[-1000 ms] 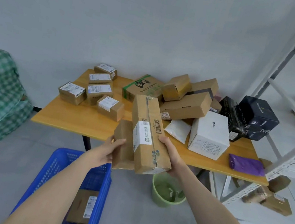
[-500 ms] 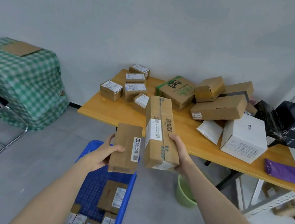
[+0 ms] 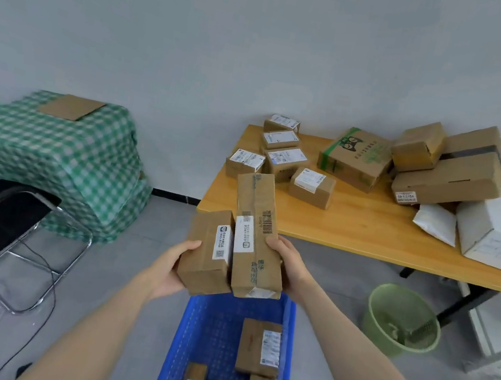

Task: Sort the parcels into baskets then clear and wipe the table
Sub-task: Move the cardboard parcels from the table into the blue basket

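- Left grip (image 3: 173, 268) grasps short box (image 3: 206, 254), fingers hidden behind it.
- Right grip (image 3: 287, 270) grasps long box (image 3: 255, 224); labels unreadable.
- Basket (image 3: 204, 332) cut off below.

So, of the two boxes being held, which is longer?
The barcoded box gripped by the right hand; it reaches well above the shorter box in the left hand.
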A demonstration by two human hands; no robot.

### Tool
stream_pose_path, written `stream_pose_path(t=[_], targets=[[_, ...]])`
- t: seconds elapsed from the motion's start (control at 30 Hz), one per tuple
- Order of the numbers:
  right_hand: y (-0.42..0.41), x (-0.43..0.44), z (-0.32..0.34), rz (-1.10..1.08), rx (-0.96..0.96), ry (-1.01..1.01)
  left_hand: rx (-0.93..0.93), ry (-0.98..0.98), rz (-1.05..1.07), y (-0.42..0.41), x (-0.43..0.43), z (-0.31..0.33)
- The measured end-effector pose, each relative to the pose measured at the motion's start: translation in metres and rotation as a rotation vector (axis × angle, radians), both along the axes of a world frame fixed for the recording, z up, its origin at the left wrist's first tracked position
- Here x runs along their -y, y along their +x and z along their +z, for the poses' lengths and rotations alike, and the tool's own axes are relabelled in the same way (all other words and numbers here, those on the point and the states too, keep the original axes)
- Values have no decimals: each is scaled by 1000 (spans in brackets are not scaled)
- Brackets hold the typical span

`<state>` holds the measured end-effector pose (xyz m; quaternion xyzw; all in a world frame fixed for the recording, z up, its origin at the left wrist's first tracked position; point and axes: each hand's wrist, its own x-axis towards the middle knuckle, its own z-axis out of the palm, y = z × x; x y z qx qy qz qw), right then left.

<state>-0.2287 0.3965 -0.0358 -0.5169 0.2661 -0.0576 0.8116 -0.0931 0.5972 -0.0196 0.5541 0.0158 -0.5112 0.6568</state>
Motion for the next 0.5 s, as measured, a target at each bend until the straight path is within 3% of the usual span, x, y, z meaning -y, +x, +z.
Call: stream_pose_path(t=[0.13,0.27,0.5], targets=[[16,-13,-5,-28,-13,57,-27,8,36,27,-10,-11],[32,-8,-13,-12,-13,247,-2,116,30,43,-2,-35],[51,23,-22,105,-128,228,-19,233,-24,48,44,-63]])
